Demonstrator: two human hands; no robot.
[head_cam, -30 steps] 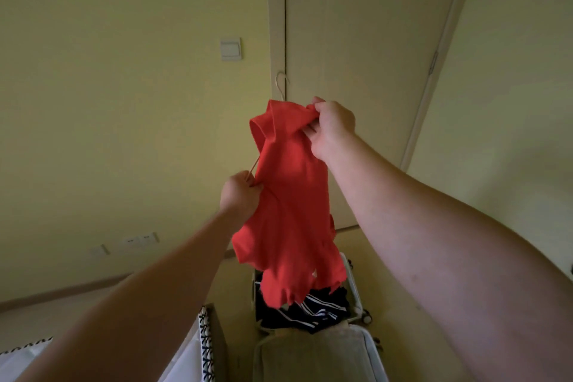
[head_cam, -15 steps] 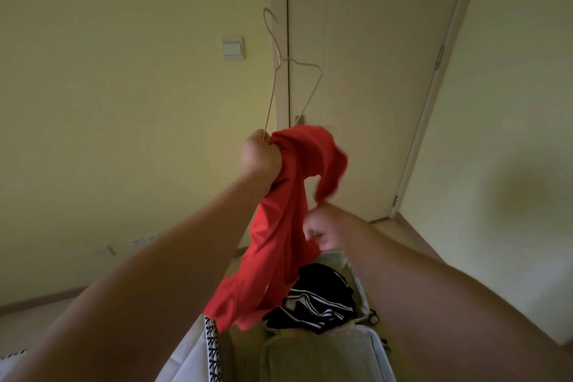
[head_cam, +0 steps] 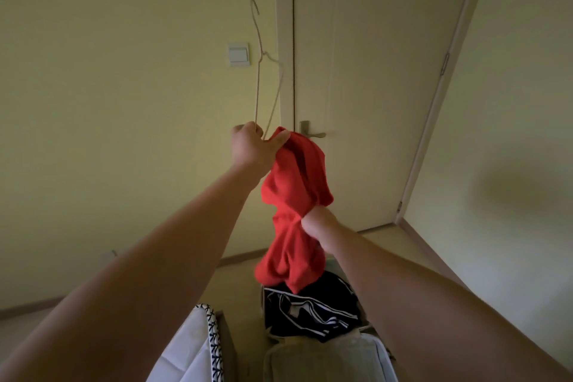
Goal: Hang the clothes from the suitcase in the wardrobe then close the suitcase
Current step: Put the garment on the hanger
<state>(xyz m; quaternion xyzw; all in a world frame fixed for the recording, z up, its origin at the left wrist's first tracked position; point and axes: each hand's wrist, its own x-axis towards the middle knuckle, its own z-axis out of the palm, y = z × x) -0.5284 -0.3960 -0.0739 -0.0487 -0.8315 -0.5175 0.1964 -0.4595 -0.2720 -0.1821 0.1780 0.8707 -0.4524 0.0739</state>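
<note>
Red garment [head_cam: 294, 195] hangs bunched between both hands, long axis vertical. Left hand [head_cam: 257, 146], uppermost, grips its top edge together with the wire hanger [head_cam: 263, 71], hook upward. Right hand [head_cam: 316, 223], lower right, clutches the middle folds.

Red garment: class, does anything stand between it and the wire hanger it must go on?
Nothing visible does. The left hand grips both the wire hanger and the top of the red garment; the right hand holds its middle. No wardrobe is in view.
</note>
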